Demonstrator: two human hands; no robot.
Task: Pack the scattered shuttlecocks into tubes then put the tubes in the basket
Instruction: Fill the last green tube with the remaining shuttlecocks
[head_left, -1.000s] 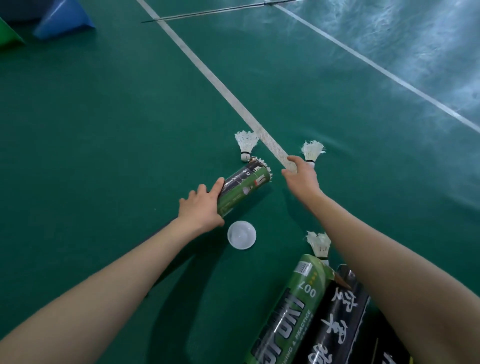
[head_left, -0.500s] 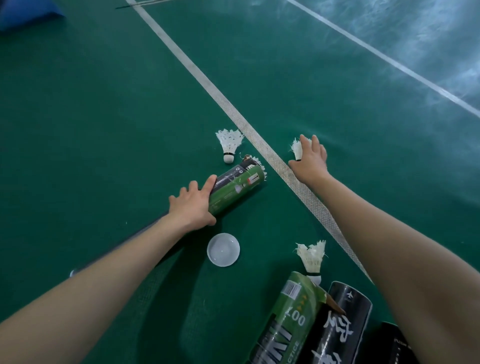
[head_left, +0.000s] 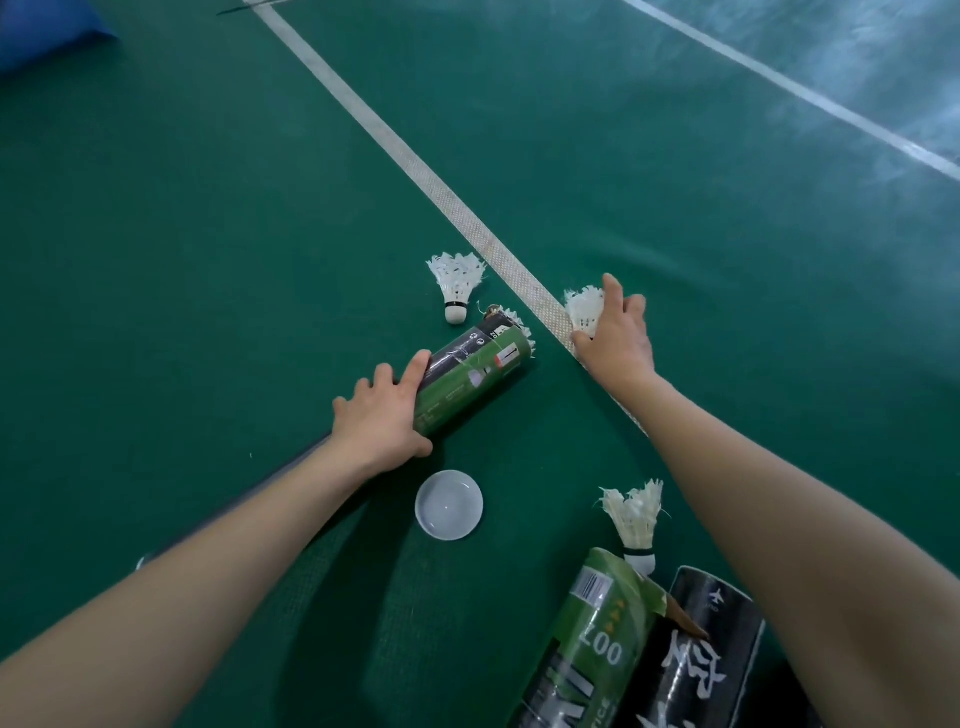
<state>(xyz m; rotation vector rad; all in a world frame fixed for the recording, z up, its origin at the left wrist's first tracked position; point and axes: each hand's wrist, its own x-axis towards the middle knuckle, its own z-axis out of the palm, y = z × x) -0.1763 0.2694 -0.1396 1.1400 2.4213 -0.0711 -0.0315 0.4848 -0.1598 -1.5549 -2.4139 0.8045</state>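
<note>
Shuttlecocks lie loose on the green court floor. Our left hand grips the near end of a green tube that lies on its side, with feathers showing at its far mouth. Our right hand, well apart from the left, curls over the first shuttlecock at the edge of the white line — thumb and fingers round the feathers, cork hidden. The second shuttlecock lies just beyond the tube's mouth, cork toward us. The third shuttlecock lies nearer us, its cork at the top of a torn green tube, which lies beside a black tube. A white lid rests hollow side up between our forearms — just below the left hand.
</note>
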